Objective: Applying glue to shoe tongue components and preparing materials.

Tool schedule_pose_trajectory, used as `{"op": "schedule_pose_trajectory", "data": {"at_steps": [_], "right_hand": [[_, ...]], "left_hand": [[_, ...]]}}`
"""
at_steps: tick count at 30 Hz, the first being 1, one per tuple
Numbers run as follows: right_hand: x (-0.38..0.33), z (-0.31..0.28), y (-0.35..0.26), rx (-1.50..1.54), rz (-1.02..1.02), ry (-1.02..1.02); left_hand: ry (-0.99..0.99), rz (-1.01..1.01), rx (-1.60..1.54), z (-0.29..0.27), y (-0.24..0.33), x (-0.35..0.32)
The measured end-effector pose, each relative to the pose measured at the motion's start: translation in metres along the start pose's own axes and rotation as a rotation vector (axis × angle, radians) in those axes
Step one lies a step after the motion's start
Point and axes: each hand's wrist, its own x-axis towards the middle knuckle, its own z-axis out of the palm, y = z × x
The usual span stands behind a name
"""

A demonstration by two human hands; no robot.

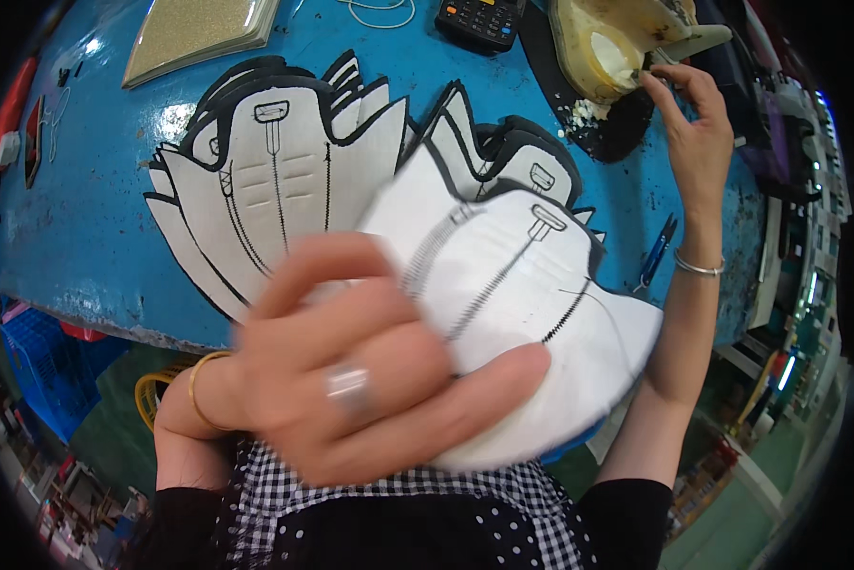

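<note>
My left hand (360, 380), blurred by motion and wearing a ring, grips a white shoe-upper piece (527, 285) with black edging and zigzag stitching, tilted above the table's near edge. A loose thread lies across that piece. At the upper right, my right hand (698, 133) has its thumb and index finger pinched together at the rim of a stained cream plastic pot (579, 81) holding white paste. What those fingers pinch, if anything, is too small to make out. Stacks of similar white pieces lie beyond my left hand, a left stack (299, 157) and a right stack (546, 157).
The blue table (75, 209) also bears thread snips (657, 252) beside my right forearm, a dark keypad device (481, 21), a gold glittery pad (199, 38) and a black sheet (622, 133) with white crumbs under the pot. Blue crates (47, 366) stand below at left.
</note>
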Motion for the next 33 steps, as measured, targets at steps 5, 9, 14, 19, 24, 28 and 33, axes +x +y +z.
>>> {"op": "schedule_pose_trajectory", "data": {"at_steps": [5, 9, 14, 19, 24, 28, 33], "right_hand": [[-0.022, -0.028, -0.027, 0.414, 0.403, 0.085], [-0.055, -0.031, -0.07, 0.686, 0.415, -0.109], [-0.09, -0.023, -0.111, 0.661, 0.401, -0.364], [-0.1, -0.009, -0.121, 0.473, 0.184, -0.353], [-0.092, 0.001, -0.106, 0.342, 0.178, -0.163], [-0.097, -0.006, -0.111, 0.293, 0.045, -0.194], [-0.11, -0.023, -0.118, 0.543, 0.112, -0.252]], "left_hand": [[0.481, -0.055, 0.568, -0.005, -0.015, -0.021], [-0.047, -0.267, 0.488, -0.032, -0.028, -0.058], [-0.323, -0.282, 0.078, -0.001, -0.023, -0.053], [-0.287, -0.074, -0.073, 0.065, -0.002, -0.048], [-0.309, 0.005, -0.007, 0.076, -0.006, -0.043], [-0.293, 0.018, 0.019, 0.077, -0.004, -0.039], [-0.221, 0.006, 0.05, 0.083, -0.001, -0.032]]}}
